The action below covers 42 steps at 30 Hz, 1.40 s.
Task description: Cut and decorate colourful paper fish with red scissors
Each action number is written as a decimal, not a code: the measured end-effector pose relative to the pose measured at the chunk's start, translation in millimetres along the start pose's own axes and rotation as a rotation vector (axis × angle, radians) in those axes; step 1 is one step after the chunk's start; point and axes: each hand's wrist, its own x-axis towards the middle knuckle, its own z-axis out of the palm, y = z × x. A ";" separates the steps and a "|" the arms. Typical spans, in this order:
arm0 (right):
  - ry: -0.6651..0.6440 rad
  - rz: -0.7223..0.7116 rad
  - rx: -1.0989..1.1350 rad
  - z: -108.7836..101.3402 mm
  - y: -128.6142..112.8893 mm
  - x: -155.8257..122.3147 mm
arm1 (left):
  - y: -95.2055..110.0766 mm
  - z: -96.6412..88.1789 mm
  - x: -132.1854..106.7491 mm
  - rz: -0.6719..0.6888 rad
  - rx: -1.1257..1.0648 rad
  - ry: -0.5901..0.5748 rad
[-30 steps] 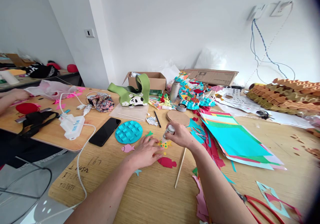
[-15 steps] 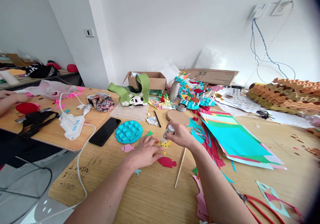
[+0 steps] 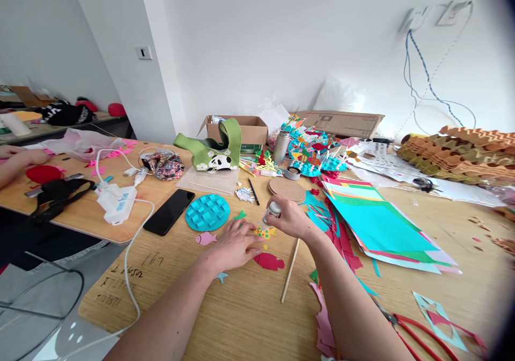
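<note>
The right hand point(image 3: 290, 217) clenches one small white bottle point(image 3: 272, 213), tilted, top pointing up-right; the open left hand point(image 3: 234, 245) rests just beside one red paper fish point(image 3: 268, 262).

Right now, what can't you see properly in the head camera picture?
Head view:
The little bottle: the right hand covers most of it.
The red scissors: the bottom edge cuts them off.
The cardboard box: the green bag blocks part of it.
The co-worker's arm: the left edge cuts it off.

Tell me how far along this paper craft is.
Done: a pink paper fish, a red paper fish and a blue woven disc look cut. In hand: the right hand holds a small bottle above a yellow cutout, the left hand flat beside it. Left: a stack of coloured paper looks uncut.
</note>
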 end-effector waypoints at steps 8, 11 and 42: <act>0.007 -0.021 0.017 -0.7 0.8 -0.4 | -1.2 1.2 0.1 0.011 0.003 0.004; -0.005 -0.034 0.023 1.2 1.9 -0.1 | -1.2 2.0 -0.2 0.006 0.010 0.006; -0.014 -0.046 0.019 -3.2 1.5 -2.3 | -2.3 3.3 -0.5 0.021 0.009 0.019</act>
